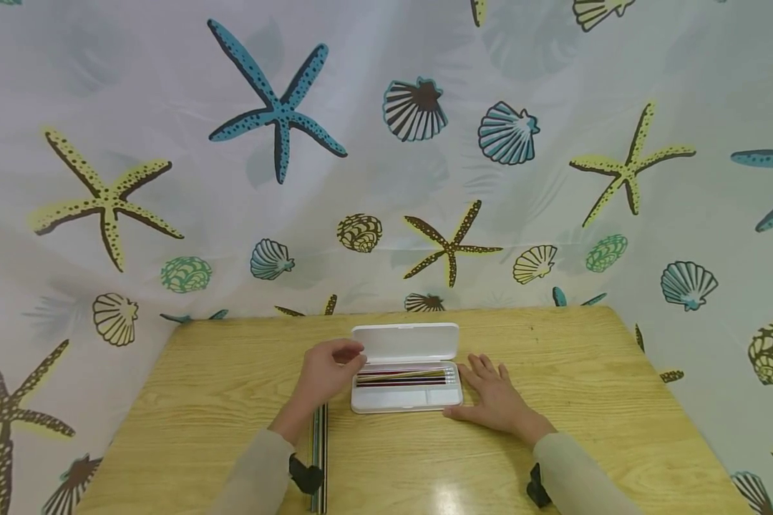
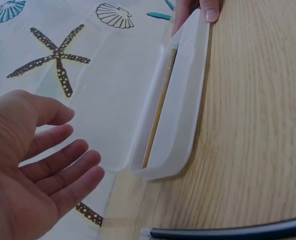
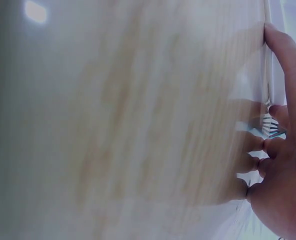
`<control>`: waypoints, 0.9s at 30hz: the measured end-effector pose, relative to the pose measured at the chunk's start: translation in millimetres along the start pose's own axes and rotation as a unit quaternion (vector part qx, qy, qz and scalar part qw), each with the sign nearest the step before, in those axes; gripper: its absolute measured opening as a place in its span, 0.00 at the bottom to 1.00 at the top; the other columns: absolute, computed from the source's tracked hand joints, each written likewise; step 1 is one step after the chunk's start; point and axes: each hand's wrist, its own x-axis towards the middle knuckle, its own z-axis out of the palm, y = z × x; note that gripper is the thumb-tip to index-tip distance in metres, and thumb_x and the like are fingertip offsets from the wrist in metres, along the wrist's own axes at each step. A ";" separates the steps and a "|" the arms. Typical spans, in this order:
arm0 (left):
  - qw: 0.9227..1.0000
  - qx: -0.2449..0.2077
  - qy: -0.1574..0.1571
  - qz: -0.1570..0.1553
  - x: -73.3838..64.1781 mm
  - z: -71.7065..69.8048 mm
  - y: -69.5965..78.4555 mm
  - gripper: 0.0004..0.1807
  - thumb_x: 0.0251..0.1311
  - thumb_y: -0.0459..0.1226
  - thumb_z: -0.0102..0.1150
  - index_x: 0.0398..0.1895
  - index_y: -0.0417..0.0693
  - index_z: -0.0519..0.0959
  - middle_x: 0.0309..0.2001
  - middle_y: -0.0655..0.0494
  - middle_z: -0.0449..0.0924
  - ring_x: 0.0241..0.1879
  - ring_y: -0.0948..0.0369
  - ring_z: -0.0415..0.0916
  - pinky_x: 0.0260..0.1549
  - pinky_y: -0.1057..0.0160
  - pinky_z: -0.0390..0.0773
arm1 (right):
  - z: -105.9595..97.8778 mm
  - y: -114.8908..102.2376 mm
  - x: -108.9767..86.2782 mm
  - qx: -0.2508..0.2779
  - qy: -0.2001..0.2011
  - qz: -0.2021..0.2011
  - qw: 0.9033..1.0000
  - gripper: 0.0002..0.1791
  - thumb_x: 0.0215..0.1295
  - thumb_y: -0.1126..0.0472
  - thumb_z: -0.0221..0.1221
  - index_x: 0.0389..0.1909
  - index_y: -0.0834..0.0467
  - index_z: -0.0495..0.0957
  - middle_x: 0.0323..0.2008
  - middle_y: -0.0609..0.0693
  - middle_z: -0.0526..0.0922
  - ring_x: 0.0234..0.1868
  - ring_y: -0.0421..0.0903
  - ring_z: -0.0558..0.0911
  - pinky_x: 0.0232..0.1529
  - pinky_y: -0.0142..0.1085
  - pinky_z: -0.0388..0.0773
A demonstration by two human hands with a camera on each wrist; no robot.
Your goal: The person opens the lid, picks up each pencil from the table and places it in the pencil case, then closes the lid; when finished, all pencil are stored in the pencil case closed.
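Head view: left hand is hovering left of pencil case, right hand is touching its right end; fingers apart.

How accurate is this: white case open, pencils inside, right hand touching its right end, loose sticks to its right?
The side is wrong: the head view shows the loose sticks to the left of the white case. It does lie open with pencils inside, the right hand touching its right end.
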 end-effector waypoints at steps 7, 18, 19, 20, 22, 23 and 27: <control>0.999 -0.002 0.021 -0.048 -23.0 -20.7 -14.6 0.13 0.66 0.36 0.69 0.51 0.40 0.88 0.45 0.48 0.90 0.44 0.55 0.87 0.44 0.63 0.84 | -2.1 -1.5 -0.6 0.003 0.004 -0.002 1.000 0.57 0.63 0.27 0.64 0.82 0.57 0.59 0.84 0.65 0.50 0.86 0.65 0.44 0.80 0.69 0.37; 0.996 0.011 0.022 -0.085 -49.8 -41.9 -40.2 0.16 0.67 0.38 0.70 0.54 0.40 0.87 0.46 0.47 0.90 0.45 0.57 0.87 0.45 0.67 0.83 | -0.2 -0.4 -1.2 0.001 0.003 0.001 1.000 0.57 0.63 0.27 0.64 0.83 0.58 0.59 0.84 0.65 0.50 0.86 0.66 0.44 0.80 0.70 0.37; 0.996 0.008 0.022 -0.088 -51.4 -43.1 -41.4 0.16 0.66 0.37 0.70 0.54 0.40 0.87 0.46 0.47 0.90 0.45 0.56 0.87 0.45 0.67 0.83 | -0.3 -0.5 -1.3 0.002 0.003 0.001 1.000 0.57 0.63 0.27 0.64 0.83 0.58 0.59 0.84 0.65 0.50 0.86 0.66 0.44 0.80 0.70 0.37; 0.996 0.007 0.022 -0.090 -53.2 -44.3 -42.8 0.16 0.66 0.37 0.70 0.54 0.40 0.87 0.46 0.46 0.90 0.45 0.56 0.87 0.45 0.67 0.83 | -0.3 -0.5 -1.3 0.002 0.003 0.001 1.000 0.57 0.63 0.27 0.63 0.83 0.57 0.59 0.84 0.65 0.50 0.86 0.65 0.44 0.80 0.69 0.37; 0.995 0.007 0.023 -0.096 -56.7 -46.4 -45.6 0.15 0.66 0.37 0.70 0.53 0.40 0.87 0.46 0.46 0.91 0.45 0.55 0.88 0.45 0.68 0.83 | -0.3 -0.5 -1.1 0.003 0.004 0.001 1.000 0.57 0.63 0.27 0.63 0.83 0.57 0.59 0.84 0.65 0.50 0.86 0.65 0.44 0.80 0.69 0.37; 0.995 0.007 0.023 -0.101 -58.8 -47.4 -46.8 0.15 0.66 0.37 0.70 0.53 0.40 0.87 0.45 0.46 0.91 0.45 0.55 0.88 0.45 0.68 0.83 | -0.4 -0.4 -1.1 0.003 0.004 0.001 1.000 0.57 0.64 0.27 0.63 0.83 0.57 0.59 0.84 0.65 0.50 0.86 0.65 0.44 0.80 0.69 0.37; 0.992 0.010 0.021 -0.124 -66.7 -49.9 -53.5 0.14 0.65 0.38 0.71 0.52 0.42 0.88 0.44 0.48 0.92 0.45 0.56 0.89 0.45 0.67 0.82 | -0.4 -0.6 -0.9 0.003 0.002 0.000 1.000 0.57 0.64 0.27 0.63 0.83 0.57 0.59 0.84 0.65 0.50 0.86 0.65 0.44 0.80 0.69 0.37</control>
